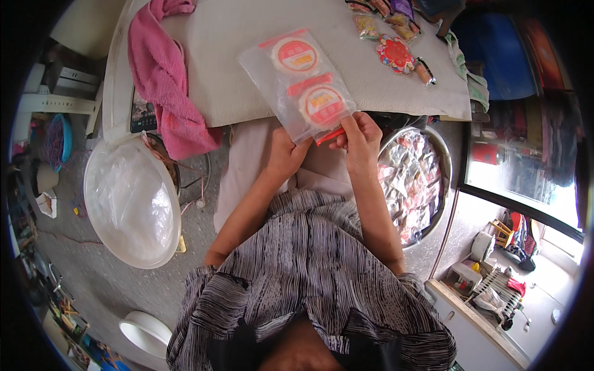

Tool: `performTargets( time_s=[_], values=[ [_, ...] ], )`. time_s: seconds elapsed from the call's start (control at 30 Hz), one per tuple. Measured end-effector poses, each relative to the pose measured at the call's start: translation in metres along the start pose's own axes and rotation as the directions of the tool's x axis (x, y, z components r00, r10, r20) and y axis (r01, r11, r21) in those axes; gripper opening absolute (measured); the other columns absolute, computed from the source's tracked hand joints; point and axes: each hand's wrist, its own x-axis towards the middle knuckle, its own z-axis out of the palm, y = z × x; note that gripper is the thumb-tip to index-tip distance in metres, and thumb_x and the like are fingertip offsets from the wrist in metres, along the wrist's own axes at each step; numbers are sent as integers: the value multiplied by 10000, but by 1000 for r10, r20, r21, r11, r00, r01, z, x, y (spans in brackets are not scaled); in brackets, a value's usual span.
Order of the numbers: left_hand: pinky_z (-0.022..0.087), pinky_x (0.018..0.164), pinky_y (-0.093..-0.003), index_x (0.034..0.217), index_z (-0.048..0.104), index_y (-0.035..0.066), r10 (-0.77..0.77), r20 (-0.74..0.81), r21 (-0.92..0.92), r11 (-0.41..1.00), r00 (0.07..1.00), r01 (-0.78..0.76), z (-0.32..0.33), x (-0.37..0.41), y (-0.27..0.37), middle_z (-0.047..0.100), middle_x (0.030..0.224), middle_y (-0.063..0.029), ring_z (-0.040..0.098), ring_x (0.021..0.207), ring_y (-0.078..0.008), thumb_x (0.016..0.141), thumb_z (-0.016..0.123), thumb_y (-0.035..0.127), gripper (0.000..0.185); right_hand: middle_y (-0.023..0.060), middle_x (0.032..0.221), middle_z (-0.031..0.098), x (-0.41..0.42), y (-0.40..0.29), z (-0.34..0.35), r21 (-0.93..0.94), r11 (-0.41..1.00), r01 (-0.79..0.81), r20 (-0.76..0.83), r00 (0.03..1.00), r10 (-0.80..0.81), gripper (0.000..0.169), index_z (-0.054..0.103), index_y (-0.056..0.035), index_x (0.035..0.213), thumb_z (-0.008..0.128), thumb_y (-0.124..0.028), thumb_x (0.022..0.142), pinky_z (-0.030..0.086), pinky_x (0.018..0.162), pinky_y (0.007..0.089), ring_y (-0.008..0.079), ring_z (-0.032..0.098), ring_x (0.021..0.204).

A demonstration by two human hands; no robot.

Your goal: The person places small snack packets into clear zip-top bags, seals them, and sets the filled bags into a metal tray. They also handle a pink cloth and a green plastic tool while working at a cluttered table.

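Both hands hold clear plastic packaging over the near edge of a cloth-covered table (222,60). My left hand (288,153) grips the lower left corner of a clear plastic bag (267,76). Between finger and thumb, my right hand (359,134) pinches the lower end of a printed packet (304,79), which shows two round red-and-white wafer-like pieces with writing. The packet lies over or within the bag; I cannot tell which. A red strip shows by my right fingers. On the table to the right are a red flower-shaped card (396,54) and several small snack packets (366,26).
A pink towel (169,88) hangs over the table's left edge, partly over a dark flat device (143,111). Left of my lap stands a white basin lined with plastic (132,204); at right, a metal basin (448,185) holds shiny foil packets (410,185). A white tub (146,331) is lower left.
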Motion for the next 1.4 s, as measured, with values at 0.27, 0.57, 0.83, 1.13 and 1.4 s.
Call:
performTargets(
  time_s=[0.27,0.57,0.83,1.13,1.4],
  values=[
    [423,559,-217,853,636,-3,-172,-33,-195,967,985,163,2,-4,-1,600,717,-3,525,623,-69,838,589,53,75,61,742,589,-15,2,18,363,932,-1,-12,1000,5,248,511,36,1019,611,-125,859,533,556,273,109,566,582],
    [431,615,-208,909,610,6,-445,7,-580,728,895,366,-4,-6,31,611,767,-43,543,658,-94,838,598,133,146,57,781,595,-18,8,1,329,938,-108,48,994,97,236,540,17,984,580,-195,887,505,529,236,77,535,596],
    [343,480,-205,833,617,22,-525,-7,-543,716,851,438,-8,-4,30,585,646,-38,502,539,-74,867,602,210,192,33,678,567,2,6,0,230,972,-54,78,996,36,249,557,-5,804,588,-239,884,405,413,203,57,474,486],
    [306,445,-198,779,614,39,-589,-59,-538,699,806,471,-5,-2,36,566,609,-32,458,489,-66,860,614,198,179,7,637,523,13,5,-10,227,968,-104,152,986,71,217,569,-23,814,586,-227,884,341,388,199,37,426,475],
    [259,400,-218,677,571,59,-610,13,-513,677,793,528,-9,2,33,461,545,17,363,430,-61,863,606,178,223,36,677,561,12,2,12,136,989,53,28,998,-57,146,566,36,907,556,-108,887,400,405,197,56,481,486]
  ],
)
